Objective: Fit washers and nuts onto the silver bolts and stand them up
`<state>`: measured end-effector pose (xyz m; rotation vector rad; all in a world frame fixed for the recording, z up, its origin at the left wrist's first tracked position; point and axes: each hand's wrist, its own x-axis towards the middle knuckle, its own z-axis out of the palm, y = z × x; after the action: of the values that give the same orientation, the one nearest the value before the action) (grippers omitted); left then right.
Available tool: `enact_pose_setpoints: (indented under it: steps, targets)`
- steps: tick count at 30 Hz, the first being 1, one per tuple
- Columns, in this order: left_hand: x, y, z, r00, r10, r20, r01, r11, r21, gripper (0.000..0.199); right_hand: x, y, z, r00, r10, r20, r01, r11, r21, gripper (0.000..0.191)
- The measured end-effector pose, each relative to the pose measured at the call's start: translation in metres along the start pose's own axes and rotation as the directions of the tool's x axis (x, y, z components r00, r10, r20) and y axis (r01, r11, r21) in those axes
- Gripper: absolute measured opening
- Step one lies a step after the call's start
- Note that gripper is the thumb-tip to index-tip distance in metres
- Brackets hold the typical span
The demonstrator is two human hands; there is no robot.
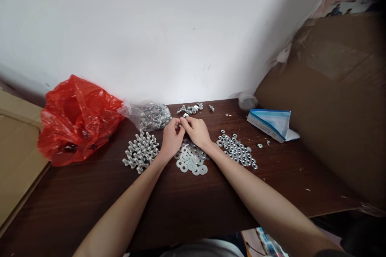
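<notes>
My left hand (172, 137) and my right hand (197, 130) meet at the middle of the table, thumbs and fingertips pinched together. A small shiny metal piece (185, 115) shows right at the fingertips; the fingers hide most of what they hold. Flat round washers (190, 162) lie in a pile just below the hands, partly under them. Left of my left hand is a group of bolts (141, 150), many standing on their heads. Hex nuts (238, 150) are spread to the right of my right wrist. Beyond the fingers lie several bolts fitted with washers and nuts (189, 109).
A clear bag of metal hardware (155, 116) and a red plastic bag (78, 122) stand at the left. One fitted bolt (211, 108) lies apart. A blue-and-white packet (269, 123), a clear round container (247, 101) and a large cardboard box (328, 100) are on the right.
</notes>
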<state>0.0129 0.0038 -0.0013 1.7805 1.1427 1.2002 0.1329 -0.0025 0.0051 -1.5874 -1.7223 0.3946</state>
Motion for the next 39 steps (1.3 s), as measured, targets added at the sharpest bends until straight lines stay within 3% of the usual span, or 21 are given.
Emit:
enact_pose_setpoints:
  steps: [10, 21, 39]
  targets:
    - [-0.0020, 0.0036, 0.0001, 1.000, -0.012, 0.007, 0.013, 1.000, -0.024, 0.004, -0.0005, -0.0003, -0.0006, 1.000, 0.027, -0.003, -0.027, 0.997, 0.068, 0.057]
    - [0.0004, 0.0018, 0.0007, 1.000, -0.014, -0.016, 0.013, 0.999, -0.051, 0.003, 0.0000, -0.0012, -0.0019, 1.000, 0.006, 0.012, -0.006, 1.000, 0.013, 0.034]
    - [-0.0011, 0.0062, -0.0006, 1.000, 0.002, 0.027, -0.001, 0.999, -0.033, 0.003, 0.0015, 0.0009, 0.0003, 1.000, 0.004, -0.028, -0.001, 0.993, 0.114, 0.056]
